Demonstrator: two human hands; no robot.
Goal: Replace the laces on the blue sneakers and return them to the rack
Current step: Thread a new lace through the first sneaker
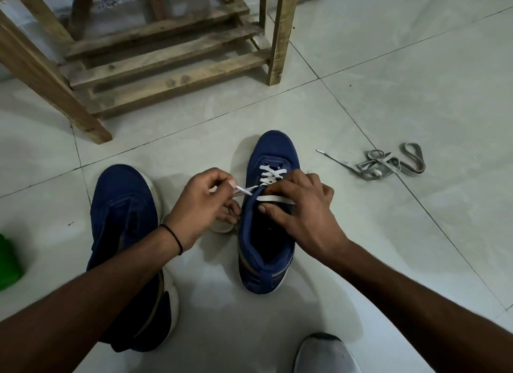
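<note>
Two blue sneakers stand on the tiled floor. The right sneaker (273, 153) carries a white lace (270, 172) crossed through its lower eyelets. My left hand (202, 203) pinches the tip of that lace just left of the shoe's upper eyelets. My right hand (299, 206) grips the shoe's collar and tongue, thumb pressing on the lace's other end. The left sneaker (125, 206) lies beside it with no lace showing, partly hidden under my left forearm.
A wooden shoe rack (166, 56) stands behind the sneakers. A loose grey lace (388, 163) lies tangled on the floor to the right. A green object (8, 261) shows at the left edge. A grey shoe toe (324, 353) pokes in at the bottom.
</note>
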